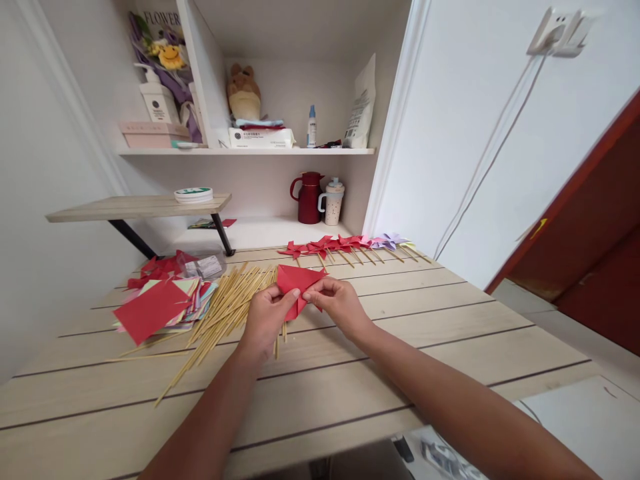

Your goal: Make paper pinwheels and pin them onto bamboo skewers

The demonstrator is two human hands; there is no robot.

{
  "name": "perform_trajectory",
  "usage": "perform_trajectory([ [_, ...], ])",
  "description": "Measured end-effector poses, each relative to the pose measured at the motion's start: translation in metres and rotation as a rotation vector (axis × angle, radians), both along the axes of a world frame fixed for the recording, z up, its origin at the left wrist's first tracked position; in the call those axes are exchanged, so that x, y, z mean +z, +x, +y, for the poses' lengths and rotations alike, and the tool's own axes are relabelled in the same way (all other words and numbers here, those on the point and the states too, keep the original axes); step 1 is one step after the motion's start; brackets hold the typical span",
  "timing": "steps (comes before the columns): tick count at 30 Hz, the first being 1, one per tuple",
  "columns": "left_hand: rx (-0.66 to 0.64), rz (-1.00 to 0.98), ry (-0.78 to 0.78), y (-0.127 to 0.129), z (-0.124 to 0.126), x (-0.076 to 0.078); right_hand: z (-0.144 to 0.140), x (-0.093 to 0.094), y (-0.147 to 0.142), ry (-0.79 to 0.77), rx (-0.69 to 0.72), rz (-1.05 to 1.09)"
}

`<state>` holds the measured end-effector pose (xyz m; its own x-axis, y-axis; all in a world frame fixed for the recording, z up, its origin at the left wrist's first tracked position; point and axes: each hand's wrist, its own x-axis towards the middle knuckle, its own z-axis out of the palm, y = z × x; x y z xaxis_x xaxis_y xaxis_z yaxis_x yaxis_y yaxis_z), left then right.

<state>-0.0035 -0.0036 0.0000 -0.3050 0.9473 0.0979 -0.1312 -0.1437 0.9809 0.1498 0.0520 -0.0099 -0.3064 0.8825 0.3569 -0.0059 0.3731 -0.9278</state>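
Observation:
A folded piece of red paper is held up between both hands over the table. My left hand pinches its lower left part between thumb and fingers. From the other side, my right hand grips its right part, thumb close to the left thumb. Bamboo sticks lie in a loose heap just left of the hands, some passing behind the left one. Finished paper pinwheels on sticks lie in a row behind the hands, in red, pink, purple and yellow.
Red paper squares top a stack of coloured sheets at left, beside a clear plastic packet. Behind them stands a small wooden riser. A red jug and a cup stand at the back, below a shelf.

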Motion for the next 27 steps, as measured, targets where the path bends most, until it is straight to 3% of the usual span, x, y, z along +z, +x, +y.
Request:
perform_trajectory([
  [8, -0.005, -0.072, 0.031, -0.0021, 0.0019, -0.0029, 0.0019, -0.0017, -0.0010, 0.068, -0.002, 0.016],
  [16, -0.001, -0.042, 0.027, -0.0022, 0.0017, -0.0037, -0.0001, 0.0042, -0.0001, 0.047, -0.011, -0.007],
  [23, 0.027, -0.001, 0.038, -0.0023, 0.0016, -0.0028, 0.0030, -0.0015, -0.0011, 0.077, 0.010, 0.004],
  [27, 0.073, 0.068, 0.079, -0.0048, 0.0016, 0.0007, 0.0064, 0.0055, 0.0055, 0.150, -0.098, 0.074],
])
